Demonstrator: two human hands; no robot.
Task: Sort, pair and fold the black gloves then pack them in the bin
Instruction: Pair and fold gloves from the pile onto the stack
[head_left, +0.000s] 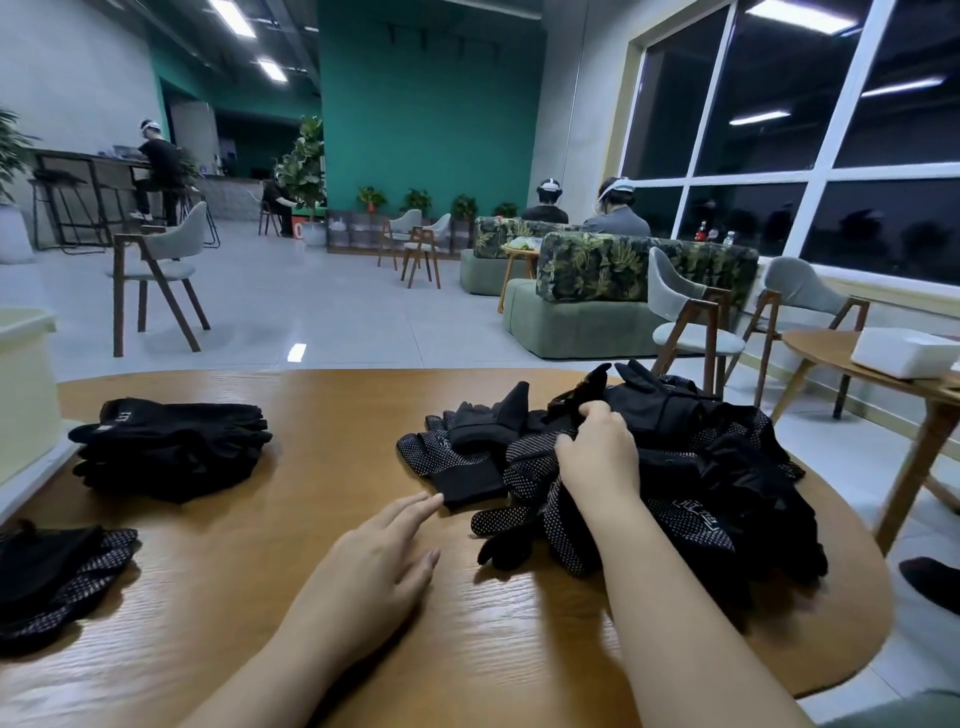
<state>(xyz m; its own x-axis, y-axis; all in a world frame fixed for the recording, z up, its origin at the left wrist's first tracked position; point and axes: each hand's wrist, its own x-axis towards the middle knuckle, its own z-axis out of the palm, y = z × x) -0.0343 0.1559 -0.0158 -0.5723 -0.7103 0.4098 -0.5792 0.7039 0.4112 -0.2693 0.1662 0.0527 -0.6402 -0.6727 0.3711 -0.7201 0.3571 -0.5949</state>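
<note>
Wooden table (322, 613), one, filling lower frame.
Black gloves, three groups: loose heap (691, 467) at right centre, count not discernible; neat stack (171, 447) at left; dotted pile (57, 577) at lower left edge.
Cream bin (23, 395), one, far left edge.
Right hand (597, 457), fingers curled, gripping heap top.
Left hand (374, 561), fingers extended, relaxed, fingertips touching cuff of dotted glove (457, 462).

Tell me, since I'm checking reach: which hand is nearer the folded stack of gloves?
Left. The left hand lies right of the folded stack; the right hand is farther right, in the unsorted pile.
</note>
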